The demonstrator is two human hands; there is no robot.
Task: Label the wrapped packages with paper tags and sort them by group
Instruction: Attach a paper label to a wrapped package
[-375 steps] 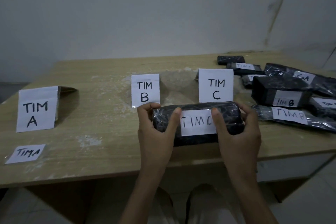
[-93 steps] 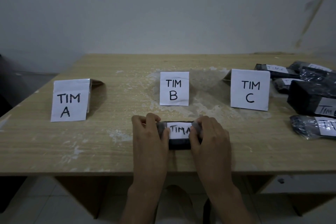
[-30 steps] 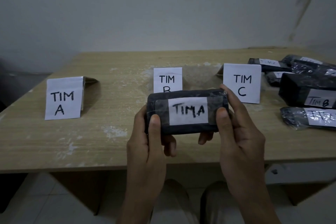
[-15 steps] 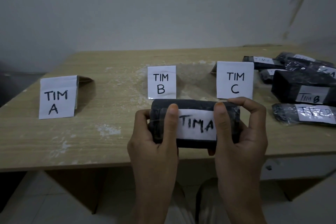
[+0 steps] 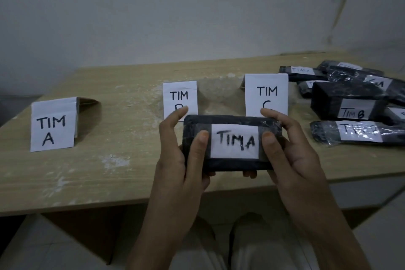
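Package [image 5: 234,163] in grip of left hand [image 5: 175,160], right hand [image 5: 293,155]; B sign [image 5: 180,96], C sign [image 5: 266,92] partly hidden behind.

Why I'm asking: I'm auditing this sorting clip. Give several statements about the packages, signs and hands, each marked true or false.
1. The left hand and right hand both grip the package tagged TIM A. True.
2. The TIM A sign stands right of the TIM C sign. False: it stands far left.
3. Tagged packages lie piled at the table's right end. True.
4. The package lies before the TIM A sign. False: it is held before the TIM B sign and TIM C sign.
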